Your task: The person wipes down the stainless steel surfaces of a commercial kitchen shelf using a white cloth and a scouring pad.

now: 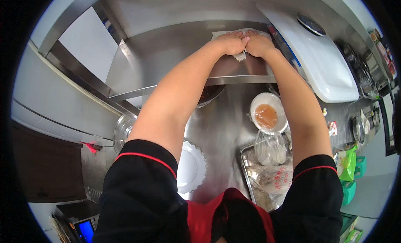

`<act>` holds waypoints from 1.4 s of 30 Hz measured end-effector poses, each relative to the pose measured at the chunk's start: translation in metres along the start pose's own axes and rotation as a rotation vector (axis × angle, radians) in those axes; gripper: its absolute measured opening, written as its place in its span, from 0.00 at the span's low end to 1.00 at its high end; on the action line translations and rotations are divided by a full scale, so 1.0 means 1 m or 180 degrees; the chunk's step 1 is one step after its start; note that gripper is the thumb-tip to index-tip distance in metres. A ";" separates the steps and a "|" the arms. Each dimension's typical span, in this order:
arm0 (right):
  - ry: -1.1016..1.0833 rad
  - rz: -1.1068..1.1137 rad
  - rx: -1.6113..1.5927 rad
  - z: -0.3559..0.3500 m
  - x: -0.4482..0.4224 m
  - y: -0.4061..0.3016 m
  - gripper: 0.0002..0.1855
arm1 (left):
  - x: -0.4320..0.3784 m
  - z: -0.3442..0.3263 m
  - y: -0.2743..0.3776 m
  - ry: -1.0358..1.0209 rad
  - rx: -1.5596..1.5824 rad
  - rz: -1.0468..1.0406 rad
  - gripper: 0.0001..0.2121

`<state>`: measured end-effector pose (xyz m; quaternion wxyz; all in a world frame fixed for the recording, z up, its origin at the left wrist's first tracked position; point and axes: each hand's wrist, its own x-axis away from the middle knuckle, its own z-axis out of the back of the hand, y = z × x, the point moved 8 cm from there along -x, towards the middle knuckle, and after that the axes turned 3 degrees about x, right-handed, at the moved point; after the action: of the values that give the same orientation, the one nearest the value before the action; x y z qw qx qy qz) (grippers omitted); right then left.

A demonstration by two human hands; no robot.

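Observation:
Both arms stretch forward over a raised stainless steel shelf point(175, 39). My left hand point(233, 43) presses down on a pale cloth point(240, 56), and my right hand point(259, 43) lies on it beside the left, the two touching. The cloth spreads flat under both palms towards the back of the shelf, its edges showing around the fingers. Most of its middle is hidden by the hands. Just right of my right hand lies a large white plastic tray or lid point(313, 55) with a round dark-centred lid point(311, 24) on top.
Below the shelf, a steel worktop point(219, 124) holds a white bowl point(254, 100) of orange-brown contents, partly under plastic film, and a scalloped white plate point(200, 167). A metal tray point(246, 167) carries plastic bags point(271, 149). A dark pot point(213, 94) sits under the shelf's front edge.

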<state>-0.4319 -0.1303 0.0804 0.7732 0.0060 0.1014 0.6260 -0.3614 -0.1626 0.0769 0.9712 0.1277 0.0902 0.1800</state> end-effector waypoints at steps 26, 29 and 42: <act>0.2123 0.0282 -0.0954 0.035 0.152 -0.064 0.09 | 0.161 0.013 0.064 0.1326 -0.0145 -0.0455 0.21; 0.2048 0.0173 -0.1738 0.057 0.177 -0.092 0.08 | 0.187 0.037 0.079 0.1823 0.0019 0.0342 0.12; 0.0339 -0.1245 -0.7053 -0.053 0.391 -0.111 0.10 | 0.337 -0.076 0.221 0.0783 0.4209 0.0953 0.18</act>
<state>-0.2569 0.2183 -0.0446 0.4316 -0.7267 -0.4784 0.2384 -0.1410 0.1789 0.0231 0.6367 0.6831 0.2720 0.2326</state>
